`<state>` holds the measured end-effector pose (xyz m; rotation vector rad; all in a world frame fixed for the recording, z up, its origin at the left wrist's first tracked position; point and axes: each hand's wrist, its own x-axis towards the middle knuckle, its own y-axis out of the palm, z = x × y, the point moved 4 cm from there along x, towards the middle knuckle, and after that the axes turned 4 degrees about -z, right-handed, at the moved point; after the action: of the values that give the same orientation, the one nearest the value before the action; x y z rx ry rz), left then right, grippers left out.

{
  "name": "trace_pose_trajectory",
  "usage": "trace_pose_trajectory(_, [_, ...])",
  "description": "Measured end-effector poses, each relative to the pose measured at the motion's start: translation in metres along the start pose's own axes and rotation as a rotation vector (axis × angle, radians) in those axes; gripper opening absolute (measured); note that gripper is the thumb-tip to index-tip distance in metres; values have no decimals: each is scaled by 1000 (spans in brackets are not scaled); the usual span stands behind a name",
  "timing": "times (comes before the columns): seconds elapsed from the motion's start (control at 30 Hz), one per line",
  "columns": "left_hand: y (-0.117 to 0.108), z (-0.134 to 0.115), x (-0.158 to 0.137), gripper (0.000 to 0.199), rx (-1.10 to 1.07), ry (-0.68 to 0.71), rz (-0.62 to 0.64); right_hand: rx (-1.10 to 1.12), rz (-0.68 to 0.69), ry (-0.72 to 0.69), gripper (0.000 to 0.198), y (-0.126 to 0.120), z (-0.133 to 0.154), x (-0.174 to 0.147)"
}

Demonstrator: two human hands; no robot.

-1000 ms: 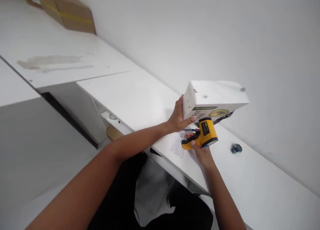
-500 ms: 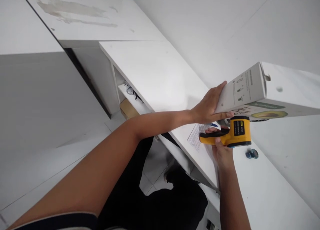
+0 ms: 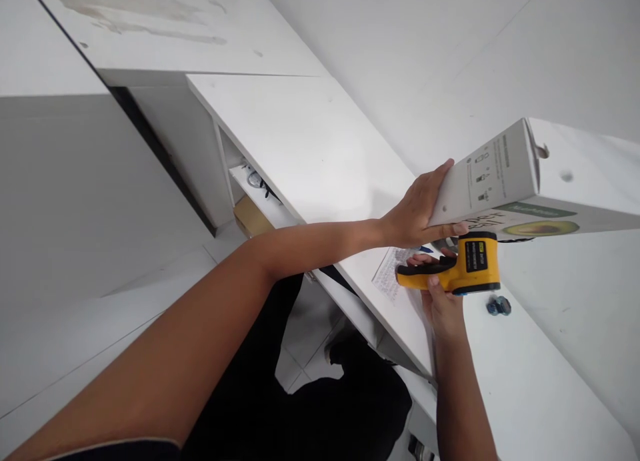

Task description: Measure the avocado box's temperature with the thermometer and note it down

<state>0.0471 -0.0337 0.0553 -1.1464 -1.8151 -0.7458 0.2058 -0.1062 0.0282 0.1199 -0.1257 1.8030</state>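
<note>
My left hand (image 3: 414,207) grips the near end of a white cardboard box (image 3: 493,171), its thumb along the lower edge. The box is tilted above the desk and shows small printed pictures and an avocado picture on its sides. Just below it, my right hand (image 3: 445,307) is closed on a yellow and black infrared thermometer (image 3: 479,266). Some of the fingers of that hand are hidden behind the thermometer's handle. A sheet of paper with writing (image 3: 391,273) lies on the desk beside the handle, with a blue pen (image 3: 426,249) partly showing.
The long white desk (image 3: 300,141) runs diagonally along a wall. A small blue object (image 3: 499,305) lies on it, right of the thermometer. Under the desktop, an open shelf (image 3: 273,204) holds a cable and a brown box (image 3: 253,217). Black-clothed legs (image 3: 320,407) are below.
The view has shifted slightly, so the desk and shelf appear a little further left and up. Both hands keep their holds, and the box and thermometer stay nearly in place.
</note>
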Motion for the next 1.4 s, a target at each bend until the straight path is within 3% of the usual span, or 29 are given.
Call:
trace_pose_trajectory(0.23, [4,3,-2,94,83,-10,-1,-26,-10,0,52,1,0,0])
trace_pose_trajectory(0.67, [4,2,-3,90,94,0,12,-20,5,4,52,2,1,1])
trace_pose_trajectory(1.13, [-11,-7,4,90,112,71,41,1,12,13,48,3,1,3])
trace_pose_trajectory(1.4, [-1,-1,1,97,89,31,5,-19,-2,35,51,3,5,3])
